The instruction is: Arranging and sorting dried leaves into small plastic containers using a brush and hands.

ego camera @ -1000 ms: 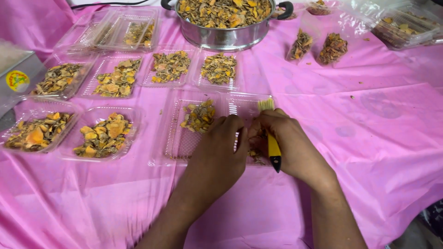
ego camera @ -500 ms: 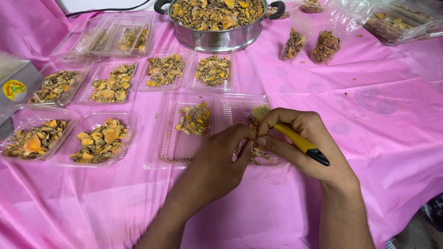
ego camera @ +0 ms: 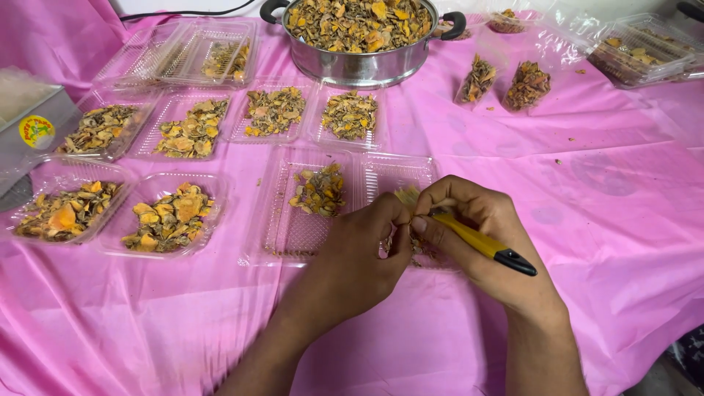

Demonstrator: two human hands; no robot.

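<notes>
An open clear plastic clamshell (ego camera: 293, 235) lies on the pink tablecloth (ego camera: 609, 220), with a small heap of yellow-brown dried pieces (ego camera: 319, 189) in its left half. My right hand (ego camera: 488, 246) holds a yellow tool with a black end (ego camera: 484, 243) over the clamshell's right half. My left hand (ego camera: 359, 253) meets it there, fingertips pinched at the tool's front end. What sits between the fingertips is too small to tell; a pale tuft shows just above them.
A steel pot (ego camera: 359, 66) full of the same dried pieces stands at the back. Several filled clear trays (ego camera: 172, 213) lie to the left, two small filled bags (ego camera: 528, 84) and another tray (ego camera: 638, 55) to the right. A grey box (ego camera: 33, 125) sits far left.
My right hand has turned the yellow tool from upright to slanting down to the right. Both hands stay together over the clamshell's right half.
</notes>
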